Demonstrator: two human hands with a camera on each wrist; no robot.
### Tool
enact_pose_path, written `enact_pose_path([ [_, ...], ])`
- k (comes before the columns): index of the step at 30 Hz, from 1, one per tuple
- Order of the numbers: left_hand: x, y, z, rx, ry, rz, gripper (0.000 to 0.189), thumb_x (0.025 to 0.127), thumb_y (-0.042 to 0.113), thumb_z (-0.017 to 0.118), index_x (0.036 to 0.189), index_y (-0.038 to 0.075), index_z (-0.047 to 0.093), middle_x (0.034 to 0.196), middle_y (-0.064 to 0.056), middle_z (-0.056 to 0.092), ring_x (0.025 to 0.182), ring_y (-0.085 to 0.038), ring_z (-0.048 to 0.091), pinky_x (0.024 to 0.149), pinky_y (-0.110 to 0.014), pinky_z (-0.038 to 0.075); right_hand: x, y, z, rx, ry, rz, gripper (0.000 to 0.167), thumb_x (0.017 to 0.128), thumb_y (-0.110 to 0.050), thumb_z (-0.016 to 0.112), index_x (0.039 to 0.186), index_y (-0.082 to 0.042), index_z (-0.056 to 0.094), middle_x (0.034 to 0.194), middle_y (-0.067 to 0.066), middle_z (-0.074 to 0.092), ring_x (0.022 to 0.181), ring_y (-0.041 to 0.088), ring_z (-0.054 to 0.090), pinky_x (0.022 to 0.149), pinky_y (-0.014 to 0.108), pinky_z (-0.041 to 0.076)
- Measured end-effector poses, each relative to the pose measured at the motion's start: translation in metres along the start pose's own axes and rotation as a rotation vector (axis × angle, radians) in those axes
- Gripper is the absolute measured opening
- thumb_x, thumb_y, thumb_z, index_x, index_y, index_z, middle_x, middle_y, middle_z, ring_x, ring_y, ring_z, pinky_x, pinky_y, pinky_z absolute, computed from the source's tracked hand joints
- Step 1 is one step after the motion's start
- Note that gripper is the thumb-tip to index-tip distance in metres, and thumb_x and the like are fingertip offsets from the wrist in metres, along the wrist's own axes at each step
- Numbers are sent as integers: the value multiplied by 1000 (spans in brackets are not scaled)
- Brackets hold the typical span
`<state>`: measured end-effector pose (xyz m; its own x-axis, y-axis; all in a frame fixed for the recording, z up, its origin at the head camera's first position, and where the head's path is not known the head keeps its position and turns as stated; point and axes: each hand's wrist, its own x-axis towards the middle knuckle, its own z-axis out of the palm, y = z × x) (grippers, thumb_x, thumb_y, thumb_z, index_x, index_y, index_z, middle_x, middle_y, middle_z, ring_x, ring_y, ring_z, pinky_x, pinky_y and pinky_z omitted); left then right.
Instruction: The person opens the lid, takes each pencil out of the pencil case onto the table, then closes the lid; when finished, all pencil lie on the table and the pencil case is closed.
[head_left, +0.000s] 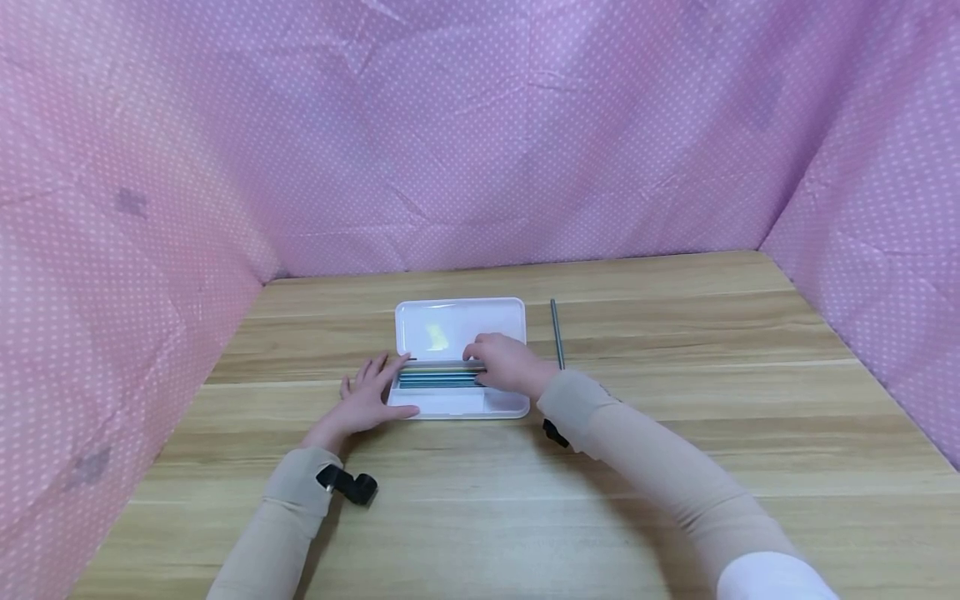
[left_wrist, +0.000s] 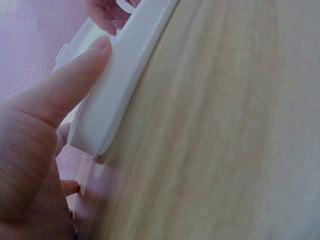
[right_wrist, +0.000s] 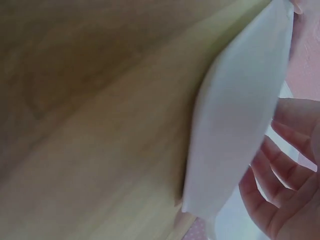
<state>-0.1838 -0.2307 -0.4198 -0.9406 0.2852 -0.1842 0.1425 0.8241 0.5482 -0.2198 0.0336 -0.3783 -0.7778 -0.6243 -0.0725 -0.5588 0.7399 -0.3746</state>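
Note:
A white pencil case (head_left: pixel 450 404) lies on the table with its lid (head_left: pixel 487 312) folded back. Several thin pencils (head_left: pixel 435 380), mostly blue-green, lie side by side in its tray. Across the case's left end spreads my left hand (head_left: pixel 365 404), thumb along the front rim and index finger at the back corner. My right hand (head_left: pixel 510 364) reaches over the right part of the tray, its bent fingers at the pencils' right ends. In the right wrist view the case wall (right_wrist: pixel 235 115) covers those fingertips, so I cannot tell whether they grip a pencil.
A single dark grey-green pencil (head_left: pixel 557 333) lies on the wooden table (head_left: pixel 675 333), right of the case, pointing away from me. Pink dotted cloth (head_left: pixel 525 167) hangs behind the table and along both sides.

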Motion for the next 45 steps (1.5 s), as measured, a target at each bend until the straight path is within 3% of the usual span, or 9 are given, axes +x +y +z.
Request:
enact_pose_path([
  [9,1,-2,0,7,-3,-3,95,76,56,70,151,26,20,157,-23,3,141,-48,-6,101,-72,-11,2,0,6,-10,-1,-66,31,84,-13,71,115,-10,66,105,3,65,95,15,60,91,30,48],
  [22,1,-2,0,11,1,2,94,76,57,70,151,26,22,157,-23,5,141,-49,-6,101,-72,-11,6,1,8,48,-56,-34,27,86,-10,70,112,-11,69,102,1,68,86,14,54,89,30,46],
  [45,-2,0,0,7,0,2,94,78,55,70,152,26,20,157,-24,3,140,-50,-8,100,-72,-11,5,3,2,126,-12,-54,26,82,-9,73,107,-10,71,89,0,66,80,13,54,83,29,47],
])
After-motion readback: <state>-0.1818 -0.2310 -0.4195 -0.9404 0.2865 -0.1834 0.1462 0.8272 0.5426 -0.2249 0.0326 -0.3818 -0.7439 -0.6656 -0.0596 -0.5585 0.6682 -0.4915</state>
